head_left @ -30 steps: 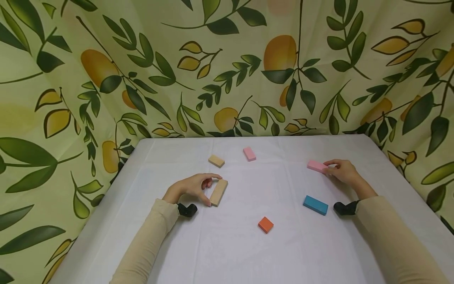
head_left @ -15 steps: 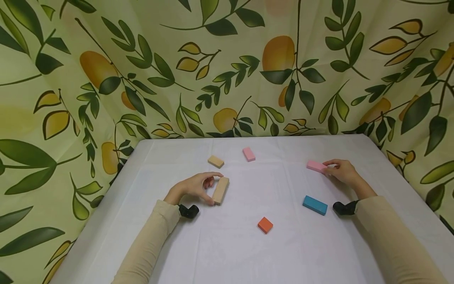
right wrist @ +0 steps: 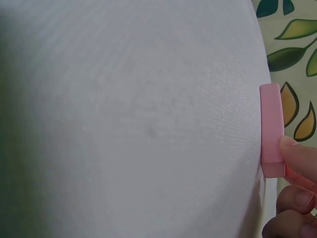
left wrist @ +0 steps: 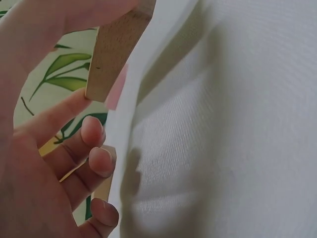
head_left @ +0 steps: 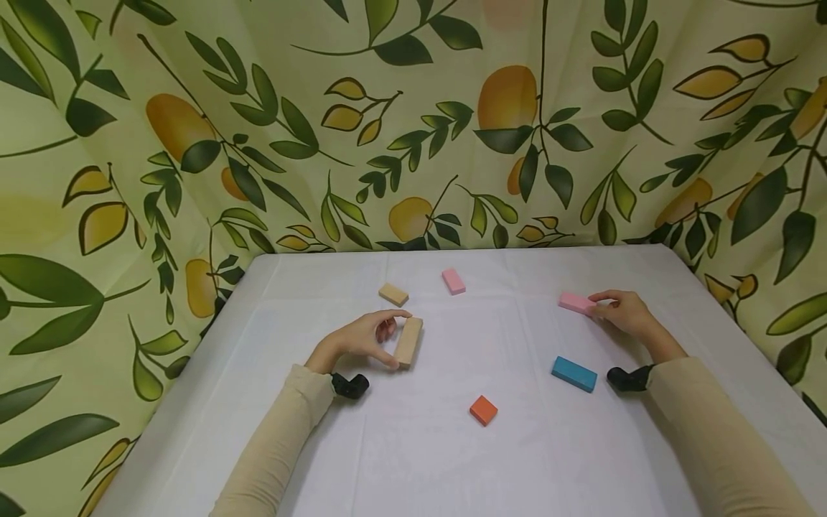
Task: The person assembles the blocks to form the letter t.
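Note:
My left hand (head_left: 367,335) pinches a long plain wooden block (head_left: 409,343) lengthwise, thumb at its near end and index finger at its far end. In the left wrist view that wooden block (left wrist: 116,54) hangs above the white cloth, casting a shadow, while the other fingers curl loosely below it. On the right, my right hand (head_left: 623,314) grips one end of a long pink block (head_left: 575,302) between thumb and fingers. The right wrist view shows the thumb on the side of this pink block (right wrist: 272,126), close to the cloth.
On the white-covered table (head_left: 426,459) lie a short wooden block (head_left: 393,294), a short pink block (head_left: 454,281), a blue block (head_left: 573,374) and an orange-red square block (head_left: 483,410). A leaf-patterned curtain (head_left: 413,129) stands behind the table and along its sides.
My left hand has carried the long wooden block a little to the right and away from me, and the block stands slightly more upright in view. My right hand and the pink block stay put.

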Demonstrator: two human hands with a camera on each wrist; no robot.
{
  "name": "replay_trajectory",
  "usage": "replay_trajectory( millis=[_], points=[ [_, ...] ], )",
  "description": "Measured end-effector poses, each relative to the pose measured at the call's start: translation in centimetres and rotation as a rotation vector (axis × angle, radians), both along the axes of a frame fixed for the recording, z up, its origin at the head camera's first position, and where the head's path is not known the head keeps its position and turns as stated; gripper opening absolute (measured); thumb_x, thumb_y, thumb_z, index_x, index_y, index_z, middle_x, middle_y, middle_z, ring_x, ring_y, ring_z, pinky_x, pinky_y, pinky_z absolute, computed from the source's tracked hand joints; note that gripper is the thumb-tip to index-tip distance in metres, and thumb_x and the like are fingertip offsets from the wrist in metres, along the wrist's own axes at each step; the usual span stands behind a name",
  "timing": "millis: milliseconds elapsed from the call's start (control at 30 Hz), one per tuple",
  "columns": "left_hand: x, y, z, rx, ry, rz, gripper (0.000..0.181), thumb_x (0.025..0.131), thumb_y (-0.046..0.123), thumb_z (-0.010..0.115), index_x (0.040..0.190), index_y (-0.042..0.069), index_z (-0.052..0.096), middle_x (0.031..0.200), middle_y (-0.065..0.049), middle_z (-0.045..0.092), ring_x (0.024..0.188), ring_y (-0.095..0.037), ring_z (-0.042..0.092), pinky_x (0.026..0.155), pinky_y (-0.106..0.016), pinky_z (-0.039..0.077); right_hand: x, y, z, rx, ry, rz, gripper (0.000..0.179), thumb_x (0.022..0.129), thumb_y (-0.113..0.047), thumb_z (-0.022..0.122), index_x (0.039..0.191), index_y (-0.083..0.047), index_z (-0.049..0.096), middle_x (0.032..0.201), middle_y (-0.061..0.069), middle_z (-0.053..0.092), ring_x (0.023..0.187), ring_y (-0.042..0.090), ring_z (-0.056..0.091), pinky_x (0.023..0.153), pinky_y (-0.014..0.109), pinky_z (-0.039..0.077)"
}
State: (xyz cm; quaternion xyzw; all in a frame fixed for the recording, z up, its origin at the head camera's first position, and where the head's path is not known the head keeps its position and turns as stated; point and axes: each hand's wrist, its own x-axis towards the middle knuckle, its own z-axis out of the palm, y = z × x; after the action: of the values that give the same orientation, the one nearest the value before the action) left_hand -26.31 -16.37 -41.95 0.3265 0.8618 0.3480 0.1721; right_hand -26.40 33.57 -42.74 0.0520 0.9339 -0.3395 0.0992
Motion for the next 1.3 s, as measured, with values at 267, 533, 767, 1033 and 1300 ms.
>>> replay_trajectory(
  millis=[267, 533, 767, 1033, 1300],
  points=[
    [-0.1, 0.9, -0.2, 0.022, 0.03, 0.026, 0.083, 0.064, 0.018, 0.089, 0.135, 0.004, 0.049, 0.089, -0.007, 0.049, 0.078, -0.013, 0.043, 0.069, -0.017, 0.037, 0.1, 0.0, 0.2, 0.003, -0.009, -0.013, 0.056, 0.094, -0.034, 0.058, 0.134, 0.005, 0.047, 0.113, 0.028, 0.042, 0.098, 0.036, 0.037, 0.072, 0.033, 0.033],
    [0.2, 1.8, -0.2, 0.036, 0.077, 0.038, 0.083, 0.063, 0.019, 0.089, 0.135, 0.003, 0.05, 0.089, -0.009, 0.05, 0.078, -0.013, 0.043, 0.069, -0.016, 0.036, 0.2, 0.0, 0.4, 0.001, -0.019, -0.02, 0.056, 0.094, -0.033, 0.058, 0.134, 0.005, 0.047, 0.111, 0.027, 0.042, 0.098, 0.035, 0.037, 0.071, 0.033, 0.033],
    [0.5, 2.6, -0.3, 0.048, 0.095, 0.07, 0.085, 0.063, 0.021, 0.09, 0.136, 0.004, 0.049, 0.091, -0.011, 0.05, 0.078, -0.014, 0.042, 0.069, -0.017, 0.036, 0.2, -0.1, 0.4, 0.002, -0.016, -0.015, 0.056, 0.094, -0.033, 0.058, 0.133, 0.005, 0.048, 0.113, 0.028, 0.042, 0.099, 0.036, 0.037, 0.072, 0.034, 0.033],
    [0.7, 3.4, -0.7, 0.043, 0.114, 0.123, 0.087, 0.062, 0.022, 0.09, 0.137, 0.005, 0.049, 0.089, -0.007, 0.049, 0.077, -0.011, 0.04, 0.068, -0.016, 0.034, 0.2, -0.1, 0.4, -0.006, -0.01, 0.008, 0.056, 0.094, -0.033, 0.058, 0.133, 0.006, 0.047, 0.121, 0.032, 0.042, 0.101, 0.038, 0.038, 0.075, 0.034, 0.034],
    [1.1, 4.2, -0.9, 0.056, 0.116, 0.152, 0.088, 0.062, 0.022, 0.091, 0.137, 0.004, 0.049, 0.089, -0.008, 0.049, 0.076, -0.013, 0.04, 0.067, -0.016, 0.033, 0.2, -0.2, 0.4, 0.0, 0.003, 0.008, 0.054, 0.095, -0.031, 0.058, 0.132, 0.007, 0.048, 0.11, 0.027, 0.044, 0.097, 0.035, 0.038, 0.071, 0.033, 0.032]
  ],
)
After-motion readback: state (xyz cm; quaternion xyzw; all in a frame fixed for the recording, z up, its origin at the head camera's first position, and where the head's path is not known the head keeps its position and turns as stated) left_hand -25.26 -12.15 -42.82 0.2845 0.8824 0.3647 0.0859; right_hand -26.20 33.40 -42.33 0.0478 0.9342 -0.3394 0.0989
